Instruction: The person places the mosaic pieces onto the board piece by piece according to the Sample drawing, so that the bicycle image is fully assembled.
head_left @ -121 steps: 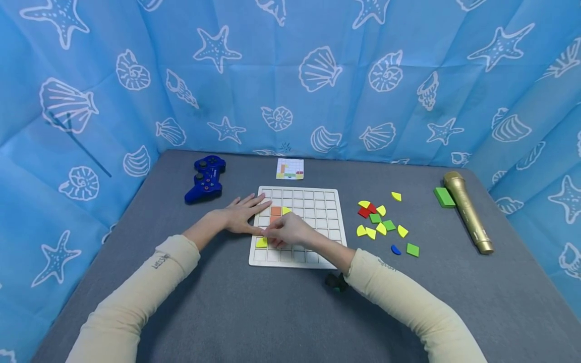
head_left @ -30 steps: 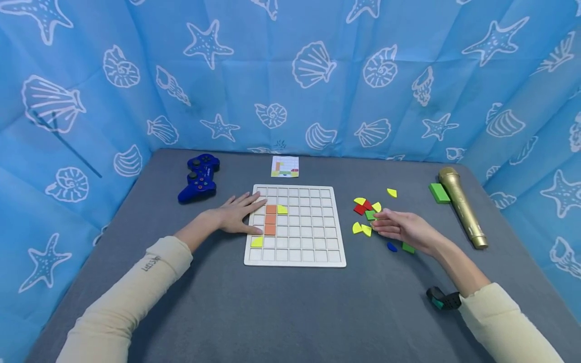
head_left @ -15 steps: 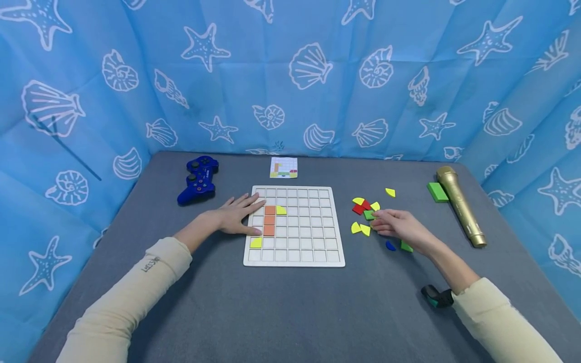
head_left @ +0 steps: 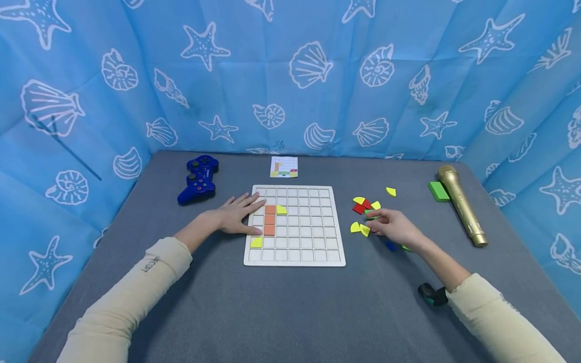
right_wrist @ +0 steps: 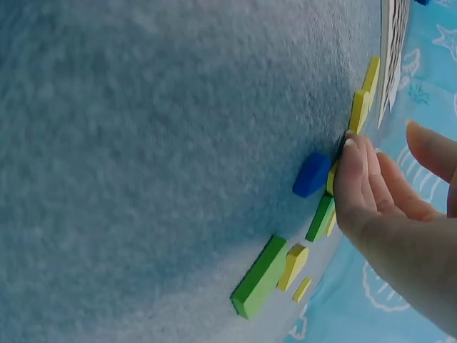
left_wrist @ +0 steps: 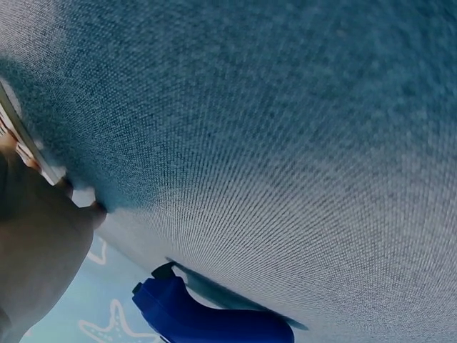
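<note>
My left hand [head_left: 236, 216] rests with spread fingers on the left edge of a white grid board [head_left: 299, 242]. A column of orange square tiles [head_left: 270, 220] lies in the board, with a yellow quarter-round tile [head_left: 281, 209] beside its top and another yellow tile [head_left: 256, 242] lower left. To the right, my right hand [head_left: 395, 228] is low over loose tiles, fingertips at a green square tile [head_left: 369, 214] that they partly cover. In the right wrist view, its thumb stands apart from the fingers, and a blue piece [right_wrist: 310, 175] lies beside them.
Around the right hand lie yellow tiles [head_left: 355, 227] and red tiles [head_left: 358, 208]. A green block [head_left: 438, 191] touches a gold microphone [head_left: 462, 206] at far right. A blue game controller [head_left: 198, 180] is at left. A pattern card [head_left: 284, 167] lies behind the board.
Four seconds ago my right hand was over the board; three orange tiles now show there. It has since moved right to the loose tiles and shifted slightly left among them. The left hand stays.
</note>
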